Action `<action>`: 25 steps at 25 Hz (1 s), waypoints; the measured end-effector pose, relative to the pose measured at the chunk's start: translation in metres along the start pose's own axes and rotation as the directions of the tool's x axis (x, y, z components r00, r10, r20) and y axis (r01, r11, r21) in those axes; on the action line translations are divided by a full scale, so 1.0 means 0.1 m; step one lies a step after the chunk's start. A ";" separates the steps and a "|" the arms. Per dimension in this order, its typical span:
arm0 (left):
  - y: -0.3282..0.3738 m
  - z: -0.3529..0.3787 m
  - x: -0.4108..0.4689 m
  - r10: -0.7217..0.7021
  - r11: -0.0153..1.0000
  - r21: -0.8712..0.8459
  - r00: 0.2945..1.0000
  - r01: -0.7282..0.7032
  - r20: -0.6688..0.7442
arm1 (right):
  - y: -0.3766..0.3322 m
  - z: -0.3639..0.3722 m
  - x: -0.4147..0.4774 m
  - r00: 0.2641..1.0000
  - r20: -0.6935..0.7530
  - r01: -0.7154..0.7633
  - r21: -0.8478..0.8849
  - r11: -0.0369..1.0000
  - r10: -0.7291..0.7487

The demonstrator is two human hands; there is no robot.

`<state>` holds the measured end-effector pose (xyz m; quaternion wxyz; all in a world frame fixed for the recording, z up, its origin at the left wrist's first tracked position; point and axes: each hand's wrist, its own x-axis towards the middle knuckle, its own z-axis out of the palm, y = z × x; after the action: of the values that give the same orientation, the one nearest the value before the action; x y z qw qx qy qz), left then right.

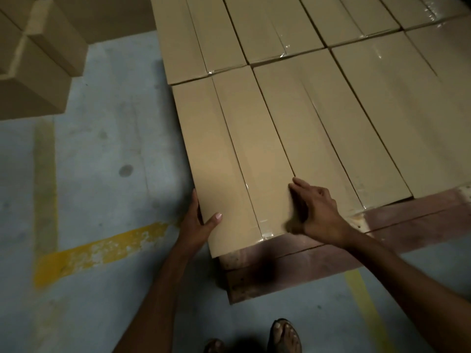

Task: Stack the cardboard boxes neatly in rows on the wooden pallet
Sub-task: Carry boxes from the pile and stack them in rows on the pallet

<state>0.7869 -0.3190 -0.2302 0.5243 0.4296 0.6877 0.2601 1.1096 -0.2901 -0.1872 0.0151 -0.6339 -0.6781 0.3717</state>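
Near-left corner of the reddish-brown wooden pallet (382, 225): a long tan cardboard box with a taped top seam (244, 149) lies flat, the outermost of the pallet's near row.

Left hand (198, 222) clamps the box's outer near corner, thumb on top and fingers down the side. Right hand (316, 212) is well apart from it, fingers spread flat on the box's top by the inner edge; thumb too blurred to read.

Step looks like final squaring. To do it well: push sideways with the left hand until the box sits tight against the neighbouring tan box (331, 138), with no gap along the seam between them. Then level the near ends across the row — they look close already.
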 end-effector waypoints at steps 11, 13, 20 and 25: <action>0.00 -0.01 -0.01 0.049 0.997 -0.065 0.998 -0.047 0.030 | -0.24 -0.44 0.47 0.931 -0.077 -0.291 0.429 0.855 0.356; -0.01 0.00 -0.03 0.054 0.996 -0.076 0.998 -0.051 0.036 | -0.23 -0.42 0.45 0.927 -0.084 -0.294 0.447 0.845 0.366; -0.11 0.07 -0.04 0.032 0.996 -0.079 0.999 -0.030 0.029 | -0.26 -0.44 0.41 0.926 -0.115 -0.281 0.430 0.858 0.361; -0.14 0.09 -0.08 -0.009 0.996 -0.092 0.999 0.013 0.036 | -0.25 -0.42 0.42 0.922 -0.122 -0.291 0.409 0.865 0.368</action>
<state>0.7918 -0.3333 -0.2406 0.5572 0.4058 0.6678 0.2809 1.1012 -0.2315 -0.1629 0.1413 -0.7589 -0.4684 0.4299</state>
